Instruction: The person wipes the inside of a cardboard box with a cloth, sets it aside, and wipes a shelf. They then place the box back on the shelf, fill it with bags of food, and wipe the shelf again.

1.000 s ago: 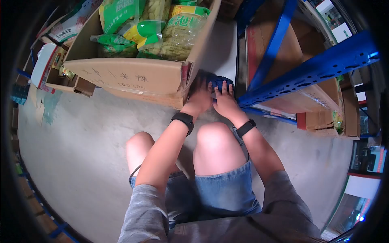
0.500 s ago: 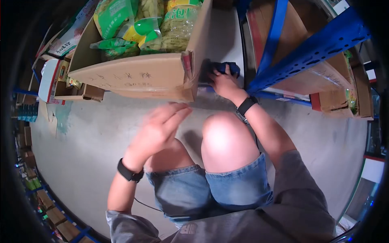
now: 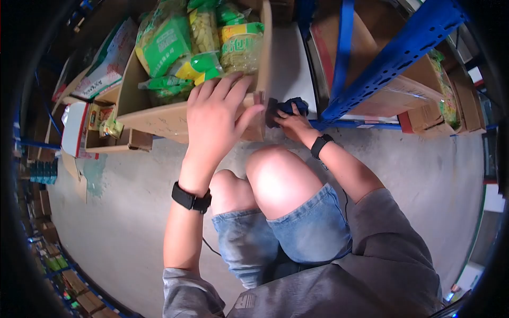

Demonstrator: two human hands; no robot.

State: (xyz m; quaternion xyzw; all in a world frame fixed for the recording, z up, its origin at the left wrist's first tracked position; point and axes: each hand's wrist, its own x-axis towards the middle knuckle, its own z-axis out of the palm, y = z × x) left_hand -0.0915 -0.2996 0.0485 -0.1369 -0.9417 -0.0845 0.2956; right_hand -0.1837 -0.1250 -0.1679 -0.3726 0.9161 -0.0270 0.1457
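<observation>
An open cardboard box (image 3: 154, 123) stands in front of me, filled with green-and-yellow plastic bags of pale green pickled food (image 3: 168, 47). My left hand (image 3: 214, 119) is at its front wall, fingers hooked over the top edge and thumb pointing right. To the right of the box, my right hand (image 3: 297, 127) presses a dark blue cloth (image 3: 298, 106) onto the light shelf surface (image 3: 290, 58), near the front edge. The fingers are bent over the cloth, and their tips are partly hidden in its dark folds.
A blue perforated rack post (image 3: 392, 66) slants up at the right, close to my right hand. Behind it is another cardboard box (image 3: 382, 98). On the left sits a smaller box with packets (image 3: 110, 124). My bare knees are above the grey floor (image 3: 132, 212).
My left hand has risen from above my knee to the box's front edge. My right hand stays on the cloth beside the box. The view has shifted slightly.
</observation>
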